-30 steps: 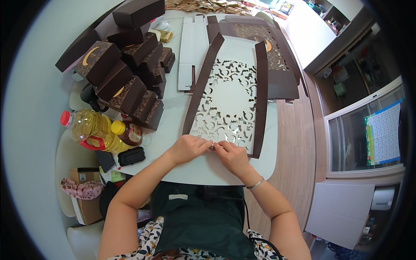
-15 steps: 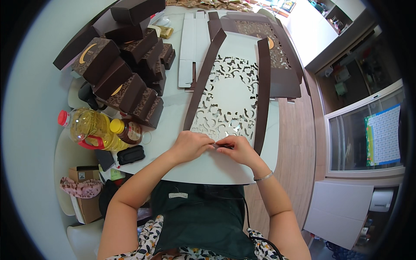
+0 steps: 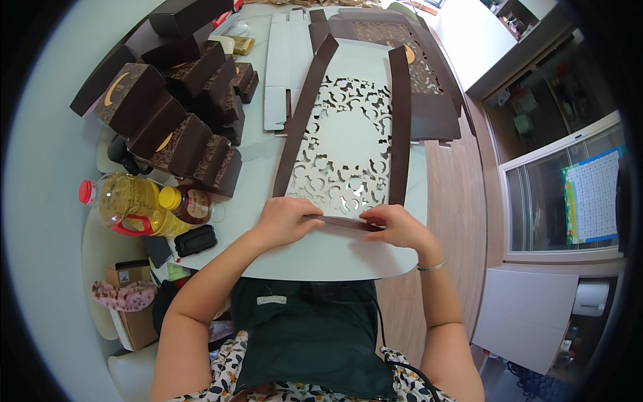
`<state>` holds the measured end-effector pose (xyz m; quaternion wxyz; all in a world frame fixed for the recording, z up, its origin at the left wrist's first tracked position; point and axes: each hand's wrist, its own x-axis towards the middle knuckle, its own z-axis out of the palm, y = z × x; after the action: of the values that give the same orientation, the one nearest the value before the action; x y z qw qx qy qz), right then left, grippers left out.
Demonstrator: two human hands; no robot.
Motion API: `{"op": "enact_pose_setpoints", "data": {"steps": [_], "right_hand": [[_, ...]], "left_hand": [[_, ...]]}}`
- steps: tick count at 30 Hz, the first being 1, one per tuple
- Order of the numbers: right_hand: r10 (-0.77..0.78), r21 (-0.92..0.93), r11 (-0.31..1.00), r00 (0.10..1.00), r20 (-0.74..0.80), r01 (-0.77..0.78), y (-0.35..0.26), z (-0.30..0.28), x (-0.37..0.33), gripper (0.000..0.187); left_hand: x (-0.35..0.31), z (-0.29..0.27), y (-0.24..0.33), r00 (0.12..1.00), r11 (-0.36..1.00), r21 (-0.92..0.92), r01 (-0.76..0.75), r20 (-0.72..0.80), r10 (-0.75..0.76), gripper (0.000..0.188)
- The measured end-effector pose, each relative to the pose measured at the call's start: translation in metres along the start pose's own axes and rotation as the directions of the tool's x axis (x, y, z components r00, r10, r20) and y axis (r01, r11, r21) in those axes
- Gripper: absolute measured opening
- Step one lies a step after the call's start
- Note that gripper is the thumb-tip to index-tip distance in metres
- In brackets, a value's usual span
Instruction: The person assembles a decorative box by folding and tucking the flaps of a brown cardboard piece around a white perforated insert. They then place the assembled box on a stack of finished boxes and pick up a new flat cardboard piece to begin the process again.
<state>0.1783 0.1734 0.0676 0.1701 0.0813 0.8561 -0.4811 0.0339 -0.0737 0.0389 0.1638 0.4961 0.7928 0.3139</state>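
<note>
In front of me lies a cardboard box blank, its pale inner face up and pierced with a curly cut-out pattern around a plain oval. Its long brown side flaps are folded up. Along the near edge runs a narrow brown flap. My left hand pinches that flap at its left end between thumb and fingers. Toward the right end my right hand has the same flap between thumb and fingertips. Both hands are closed on the cardboard; some fingertips are hidden.
More flat brown blanks and a white folded sheet lie farther back. Folded brown boxes are piled at left. Nearer stand an oil bottle, a yellow-capped jar and a black case. The table's right edge curves beside my right hand.
My hands have moved apart along the near flap, the right one sliding right, and more of the flap now shows between them. The whole view has shifted slightly.
</note>
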Motion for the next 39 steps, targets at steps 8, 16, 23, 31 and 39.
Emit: {"op": "enact_pose_setpoints", "data": {"steps": [8, 16, 23, 31, 39], "right_hand": [[-0.062, 0.099, 0.992, 0.979, -0.192, 0.082, 0.003, -0.039, -0.014, 0.019], [-0.332, -0.24, 0.929, 0.921, -0.204, 0.282, -0.017, 0.014, 0.01, 0.024], [-0.574, -0.768, 0.623, 0.756, -0.316, 0.152, -0.004, 0.095, 0.029, 0.006], [-0.521, -0.683, 0.688, 0.822, -0.228, 0.247, 0.0, 0.084, 0.033, 0.007], [-0.289, -0.489, 0.855, 0.941, -0.175, 0.171, -0.023, 0.066, 0.036, 0.021]], "left_hand": [[0.008, -0.002, -0.001, 0.998, 0.995, -0.078, -0.057, 0.006, 0.057, 0.039], [0.006, 0.007, -0.009, 0.959, 0.968, -0.006, -0.253, -0.131, 0.25, 0.028], [-0.002, 0.021, -0.015, 0.875, 0.908, 0.175, -0.381, -0.25, 0.416, 0.021], [-0.004, 0.019, -0.014, 0.9, 0.916, 0.184, -0.357, -0.197, 0.39, 0.022], [-0.029, -0.018, -0.031, 0.928, 0.947, 0.295, -0.126, -0.304, 0.218, 0.053]]}}
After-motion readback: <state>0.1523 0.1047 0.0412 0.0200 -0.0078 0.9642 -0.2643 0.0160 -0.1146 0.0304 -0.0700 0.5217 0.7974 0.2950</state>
